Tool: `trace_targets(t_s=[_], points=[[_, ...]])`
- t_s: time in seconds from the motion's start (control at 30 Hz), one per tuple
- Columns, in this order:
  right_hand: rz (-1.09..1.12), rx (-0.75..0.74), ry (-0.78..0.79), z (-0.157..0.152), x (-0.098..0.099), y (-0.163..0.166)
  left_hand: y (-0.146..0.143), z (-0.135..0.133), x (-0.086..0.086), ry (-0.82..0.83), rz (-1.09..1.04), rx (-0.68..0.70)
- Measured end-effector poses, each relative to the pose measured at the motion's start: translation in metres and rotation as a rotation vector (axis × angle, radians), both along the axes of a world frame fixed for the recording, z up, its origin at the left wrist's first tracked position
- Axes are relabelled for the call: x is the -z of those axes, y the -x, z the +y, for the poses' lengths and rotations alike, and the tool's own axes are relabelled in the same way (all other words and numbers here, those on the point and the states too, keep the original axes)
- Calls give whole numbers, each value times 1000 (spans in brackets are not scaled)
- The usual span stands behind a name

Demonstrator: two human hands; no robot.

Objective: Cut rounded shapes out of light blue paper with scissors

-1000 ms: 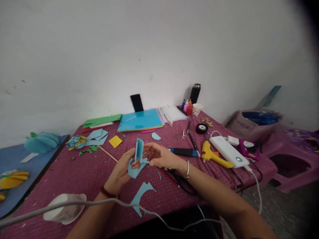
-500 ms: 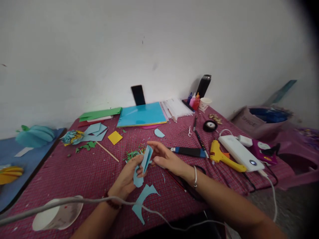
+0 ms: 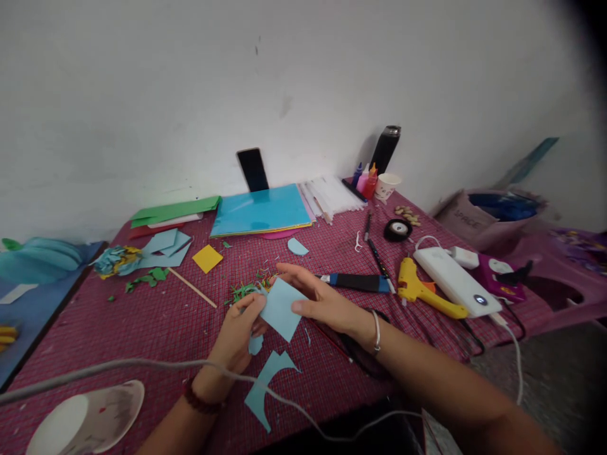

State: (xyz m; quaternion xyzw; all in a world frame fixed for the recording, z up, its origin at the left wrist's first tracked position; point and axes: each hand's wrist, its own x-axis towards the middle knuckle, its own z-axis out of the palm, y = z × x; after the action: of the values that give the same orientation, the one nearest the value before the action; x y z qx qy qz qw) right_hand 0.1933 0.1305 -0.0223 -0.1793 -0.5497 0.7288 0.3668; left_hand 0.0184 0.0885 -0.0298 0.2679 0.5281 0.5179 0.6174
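Observation:
Both my hands hold a light blue folded paper piece just above the red checked tablecloth. My left hand pinches its left edge, and a small blue scrap shows under those fingers. My right hand grips the right side, thumb on top of the paper. The paper now lies flat, facing me. A curved blue offcut lies on the cloth below my hands. Green paper shreds sit just behind my left hand.
A yellow glue gun, white power bank, blue-black cutter, pens, tape roll, coloured paper stack, phone, flask and glue bottles lie around. A white cable crosses the front; a paper bowl sits front left.
The blue paper stood upright and folded between my hands; it has been turned down and now lies flat, facing me. My view has shifted slightly.

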Motion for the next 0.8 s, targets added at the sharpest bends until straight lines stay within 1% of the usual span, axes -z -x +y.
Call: trace_targets(t_s=[0.1,0.23,0.3,0.37,0.53,0.67,0.73,0.8], points=[[-7,-30,-4,2,1,-2,1,-1,0,7,-39,13],[47,-113,11,0,3,-2,0,-4,3,26,-185,110],[44,-125,10,-2,4,-2,-2,-6,3,28,-239,151],[29,-127,-4,-2,6,-3,-3,-6,2,33,-275,150],[-67,-98,3,1,16,-5,-3,-6,1,15,-285,141],[-177,-43,93,-1,21,-6,-4,-8,2,-3,-280,176],[-151,-46,123,-2,21,-7,-4,-8,3,2,-259,174],[-106,-56,116,-2,18,-8,-4,-7,3,9,-234,139]])
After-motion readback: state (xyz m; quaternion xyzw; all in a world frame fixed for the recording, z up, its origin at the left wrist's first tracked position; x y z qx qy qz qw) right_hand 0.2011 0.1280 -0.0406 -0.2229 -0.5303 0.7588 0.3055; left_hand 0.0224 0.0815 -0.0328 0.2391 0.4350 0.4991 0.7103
